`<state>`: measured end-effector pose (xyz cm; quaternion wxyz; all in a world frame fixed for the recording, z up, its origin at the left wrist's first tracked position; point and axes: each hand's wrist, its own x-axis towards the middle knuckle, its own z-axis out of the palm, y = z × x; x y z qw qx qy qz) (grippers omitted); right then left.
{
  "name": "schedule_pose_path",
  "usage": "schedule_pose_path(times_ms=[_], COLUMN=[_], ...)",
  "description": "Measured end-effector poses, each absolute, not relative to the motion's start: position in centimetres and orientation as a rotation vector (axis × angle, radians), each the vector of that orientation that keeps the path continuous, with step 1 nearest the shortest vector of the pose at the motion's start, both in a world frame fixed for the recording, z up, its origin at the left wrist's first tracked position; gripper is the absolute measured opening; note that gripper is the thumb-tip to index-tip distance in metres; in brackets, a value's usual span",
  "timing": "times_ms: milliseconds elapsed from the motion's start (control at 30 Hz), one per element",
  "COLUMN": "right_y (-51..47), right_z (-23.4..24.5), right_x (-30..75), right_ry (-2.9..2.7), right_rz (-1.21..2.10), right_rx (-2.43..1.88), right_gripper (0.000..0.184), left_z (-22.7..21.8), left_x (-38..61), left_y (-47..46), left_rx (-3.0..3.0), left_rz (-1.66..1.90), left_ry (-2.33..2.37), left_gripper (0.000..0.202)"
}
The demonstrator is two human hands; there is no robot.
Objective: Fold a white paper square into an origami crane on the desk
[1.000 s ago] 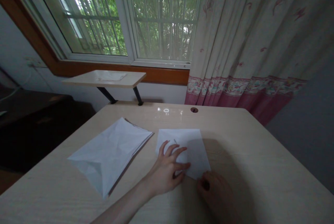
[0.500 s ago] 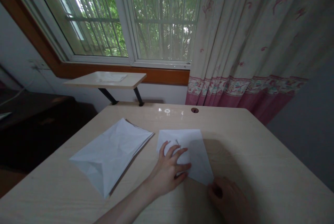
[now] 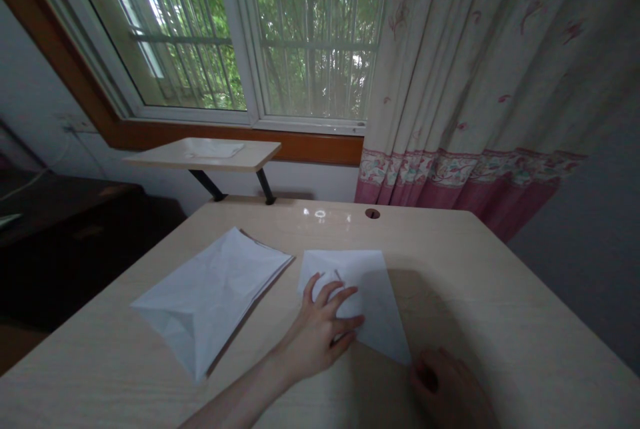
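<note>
A folded white sheet of paper (image 3: 370, 302) lies on the pale wooden table (image 3: 500, 322). My left hand (image 3: 320, 329) rests flat on its near left part, fingers spread. In shadow at the sheet's near right corner is my right hand (image 3: 450, 389), its fingers curled and pinched at the paper's tip. To the left lies a stack of white paper sheets (image 3: 210, 295), its top sheet creased, touched by neither hand.
A small raised shelf (image 3: 205, 152) stands at the table's far left edge under the window (image 3: 240, 35). A cable hole (image 3: 372, 213) sits near the far edge. A flowered curtain (image 3: 480, 69) hangs at the right. Dark furniture (image 3: 65, 235) is left of the table.
My right hand has slid toward me and to the right along the sheet's edge, and the sheet's near corner now reaches further out. My left hand has stayed in place.
</note>
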<state>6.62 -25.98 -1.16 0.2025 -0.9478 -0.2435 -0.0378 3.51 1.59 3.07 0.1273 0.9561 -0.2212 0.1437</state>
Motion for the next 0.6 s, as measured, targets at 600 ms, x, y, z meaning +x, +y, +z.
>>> schedule_pose_path(times_ms=[600], right_y=[-24.0], right_z=[-0.4], right_x=[7.5], right_ry=[-0.779], right_rz=[-0.254], right_rx=[-2.485], right_gripper=[0.029], left_z=[3.2], left_x=[3.5], left_y=[1.8], left_rx=[2.774], left_rz=[0.390], left_ry=[-0.646], left_gripper=[0.035])
